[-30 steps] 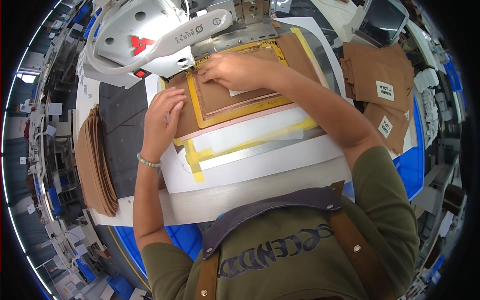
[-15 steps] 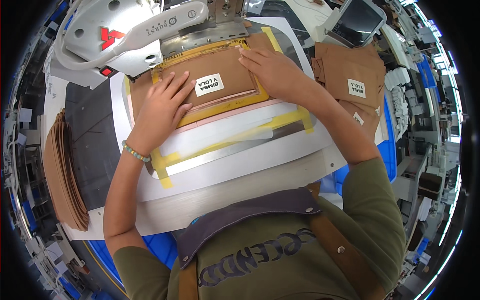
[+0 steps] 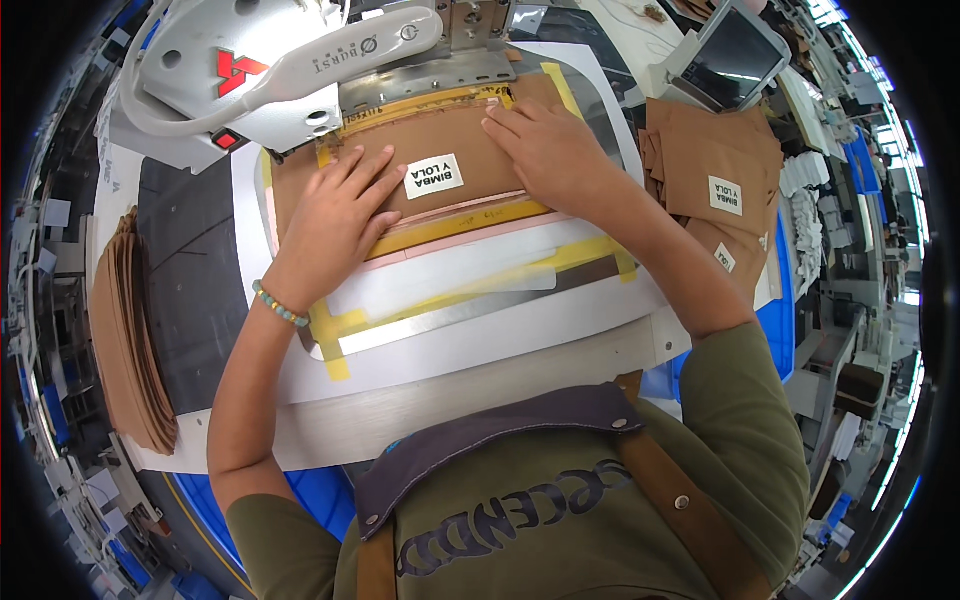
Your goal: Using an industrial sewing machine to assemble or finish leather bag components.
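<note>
A brown piece of fabric (image 3: 446,139) with a white label (image 3: 434,176) lies on a yellow frame (image 3: 450,225) with pink strips, under the front of a white machine (image 3: 280,80). My left hand (image 3: 334,228) rests on the piece's left part, just left of the label, fingers stretched out. My right hand (image 3: 555,160) lies at the piece's right part, fingertips near its upper edge, fingers slightly bent and apart. Yellow tape (image 3: 337,362) sits on the white sheet (image 3: 450,365) below the frame. The machine's head and metal bracket (image 3: 430,90) are just beyond my fingertips.
A stack of brown pieces (image 3: 135,330) lies left on a dark board (image 3: 195,280). More labelled brown pieces (image 3: 700,150) lie right, below a tilted screen (image 3: 725,55). Blue bins (image 3: 784,335) show beside and under the table (image 3: 460,395). Crowded workstations fill the rim.
My left hand has moved up onto the brown piece, and my right hand has slid right, uncovering the label. Over the last half second both hands have barely shifted.
</note>
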The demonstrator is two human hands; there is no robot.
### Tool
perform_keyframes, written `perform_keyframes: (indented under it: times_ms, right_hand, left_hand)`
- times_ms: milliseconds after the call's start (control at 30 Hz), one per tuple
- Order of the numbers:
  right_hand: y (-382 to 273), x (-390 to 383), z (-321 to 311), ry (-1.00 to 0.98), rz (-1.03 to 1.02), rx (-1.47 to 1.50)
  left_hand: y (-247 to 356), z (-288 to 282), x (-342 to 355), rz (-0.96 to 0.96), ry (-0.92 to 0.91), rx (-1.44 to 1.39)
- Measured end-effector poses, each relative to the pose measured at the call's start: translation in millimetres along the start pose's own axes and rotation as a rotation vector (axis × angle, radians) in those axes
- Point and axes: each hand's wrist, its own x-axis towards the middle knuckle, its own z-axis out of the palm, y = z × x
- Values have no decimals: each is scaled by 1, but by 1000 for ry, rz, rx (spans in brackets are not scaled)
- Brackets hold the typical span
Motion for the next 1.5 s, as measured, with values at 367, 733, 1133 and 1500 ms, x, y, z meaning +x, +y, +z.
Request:
perform_keyframes:
  times_ms: [367, 733, 1133, 1500]
  right_hand:
    - [1, 9, -10, -78, 8, 122]
    - [2, 26, -6, 43, -103, 176]
    - [-21, 60, -7, 2, -127, 262]
    - [-40, 82, -4, 45, -191, 278]
  left_hand:
    - [12, 3, 14, -12, 10, 19]
    - [8, -1, 8, -40, 34, 32]
    - [8, 3, 7, -8, 56, -20]
    - [-1, 4, -4, -9, 95, -46]
